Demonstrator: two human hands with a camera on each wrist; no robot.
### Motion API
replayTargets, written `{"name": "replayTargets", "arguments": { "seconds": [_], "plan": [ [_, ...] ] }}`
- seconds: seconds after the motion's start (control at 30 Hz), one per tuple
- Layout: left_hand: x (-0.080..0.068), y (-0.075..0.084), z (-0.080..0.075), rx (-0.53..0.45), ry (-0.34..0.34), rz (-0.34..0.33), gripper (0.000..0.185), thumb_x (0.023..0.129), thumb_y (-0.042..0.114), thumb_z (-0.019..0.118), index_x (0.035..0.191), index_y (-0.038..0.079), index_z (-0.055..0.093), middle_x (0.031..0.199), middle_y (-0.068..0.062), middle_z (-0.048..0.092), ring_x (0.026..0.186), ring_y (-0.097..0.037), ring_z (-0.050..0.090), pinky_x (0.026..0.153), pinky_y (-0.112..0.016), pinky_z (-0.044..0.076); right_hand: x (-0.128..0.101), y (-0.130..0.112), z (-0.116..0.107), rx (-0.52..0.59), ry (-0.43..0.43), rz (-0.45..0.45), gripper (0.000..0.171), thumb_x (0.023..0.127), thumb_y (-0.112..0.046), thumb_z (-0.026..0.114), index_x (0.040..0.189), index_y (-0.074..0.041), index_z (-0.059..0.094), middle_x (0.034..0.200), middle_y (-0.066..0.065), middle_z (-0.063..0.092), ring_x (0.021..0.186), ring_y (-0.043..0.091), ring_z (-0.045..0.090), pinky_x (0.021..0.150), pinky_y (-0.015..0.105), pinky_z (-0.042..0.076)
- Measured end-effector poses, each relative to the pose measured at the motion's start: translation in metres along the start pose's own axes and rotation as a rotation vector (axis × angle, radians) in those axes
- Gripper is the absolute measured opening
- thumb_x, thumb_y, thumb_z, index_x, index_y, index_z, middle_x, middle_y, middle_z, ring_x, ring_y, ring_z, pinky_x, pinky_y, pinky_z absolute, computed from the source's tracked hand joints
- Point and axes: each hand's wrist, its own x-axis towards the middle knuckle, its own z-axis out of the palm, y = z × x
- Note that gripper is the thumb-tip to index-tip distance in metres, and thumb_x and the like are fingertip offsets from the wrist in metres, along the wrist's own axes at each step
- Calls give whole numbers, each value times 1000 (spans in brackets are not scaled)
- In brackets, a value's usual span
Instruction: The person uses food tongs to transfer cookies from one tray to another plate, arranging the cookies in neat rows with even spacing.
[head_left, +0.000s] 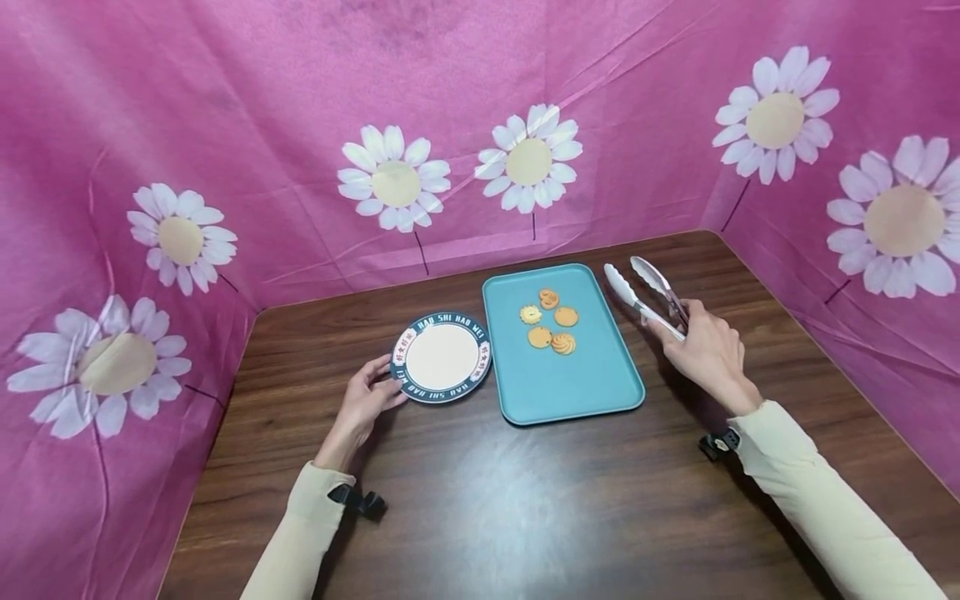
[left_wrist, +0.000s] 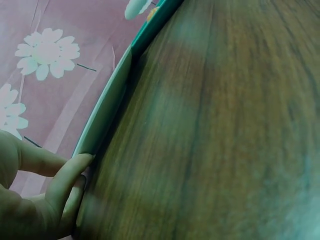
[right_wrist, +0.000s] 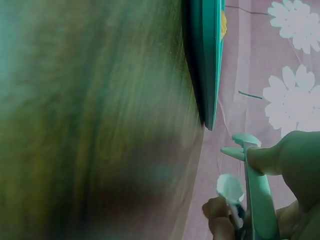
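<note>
– Left of the rectangular teal tray point(head_left: 570, 387)?
– The left hand point(head_left: 367, 400) pinches a round white dark-rimmed plate point(head_left: 441, 357).
– Right of it?
– The right hand point(head_left: 703, 346) grips spread silver metal tongs point(head_left: 621, 286).
– On it?
– Five golden biscuits point(head_left: 566, 317).

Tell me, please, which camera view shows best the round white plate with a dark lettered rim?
The head view: it shows the round white plate with a dark lettered rim almost whole, from above. The left wrist view shows only its side, nearly edge-on, at the left hand. The right wrist view does not show it.
</note>
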Motion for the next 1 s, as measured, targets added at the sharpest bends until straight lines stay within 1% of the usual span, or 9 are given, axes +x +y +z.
{"name": "replayTargets", "arguments": {
  "seconds": [0.13, 0.23, 0.37, 0.43, 0.57, 0.67, 0.8, 0.87, 1.0],
  "plan": [
    [1, 1, -1, -2, 6, -5, 62, 101, -10, 49, 160, -3, 30, 159, -27, 33, 93, -6, 65, 86, -19, 67, -4, -1, -3, 17, 37, -40, 74, 97, -62, 61, 145, -6, 52, 119, 37, 66, 94, 62, 62, 56, 62, 47],
    [1, 1, -1, -5, 8, -9, 62, 102, -11, 49, 160, -3, 30, 159, -26, 33, 94, -5, 65, 86, -19, 67, -9, -1, -4, 28, 64, -82, 68, 97, -58, 64, 143, -8, 54, 116, 36, 67, 92, 61, 63, 56, 65, 47],
    [0, 1, 0, -8, 8, -3, 62, 102, -11, 48, 160, -3, 30, 159, -26, 33, 97, -6, 64, 86, -19, 67, -15, -3, -8, 30, 84, -159, 61, 97, -51, 67, 141, -10, 57, 113, 33, 70, 88, 60, 64, 56, 70, 48],
    [0, 0, 0, -9, 7, 1, 62, 102, -11, 47, 160, -3, 30, 159, -27, 33, 99, -7, 64, 86, -19, 67, -18, -4, -10, 24, 79, -206, 59, 97, -48, 69, 140, -10, 57, 109, 29, 71, 85, 57, 65, 54, 69, 47],
    [0, 0, 1, -8, 8, 3, 61, 102, -12, 46, 160, -3, 30, 159, -27, 34, 101, -7, 63, 86, -19, 66, -25, -8, -16, -2, 45, -292, 55, 96, -45, 72, 138, -11, 59, 98, 22, 72, 75, 48, 65, 45, 59, 46],
    [-1, -1, 1, -10, 10, 2, 62, 102, -12, 46, 160, -3, 30, 158, -26, 34, 101, -7, 63, 86, -19, 66, -30, -11, -20, -23, 3, -330, 53, 96, -44, 72, 137, -13, 59, 95, 20, 71, 70, 40, 63, 40, 50, 43],
    [-1, -1, 1, -11, 10, 5, 62, 101, -12, 46, 160, -2, 30, 158, -26, 34, 100, -6, 63, 85, -18, 67, -38, -16, -23, -56, -63, -354, 53, 97, -43, 72, 139, -14, 58, 103, 20, 72, 72, 36, 63, 40, 45, 45],
    [-1, -1, 1, -10, 10, 6, 62, 102, -12, 47, 161, -2, 30, 159, -26, 34, 99, -5, 63, 85, -18, 67, -41, -18, -23, -72, -87, -360, 54, 96, -44, 72, 140, -16, 58, 105, 19, 72, 74, 33, 63, 43, 45, 47],
    [0, -2, 0, -10, 7, 5, 63, 102, -11, 47, 161, -1, 30, 159, -26, 33, 99, -5, 63, 86, -19, 66, -47, -20, -23, -97, -129, -386, 55, 98, -45, 71, 141, -14, 58, 94, 13, 70, 70, 26, 58, 44, 38, 44]
  ]
}}
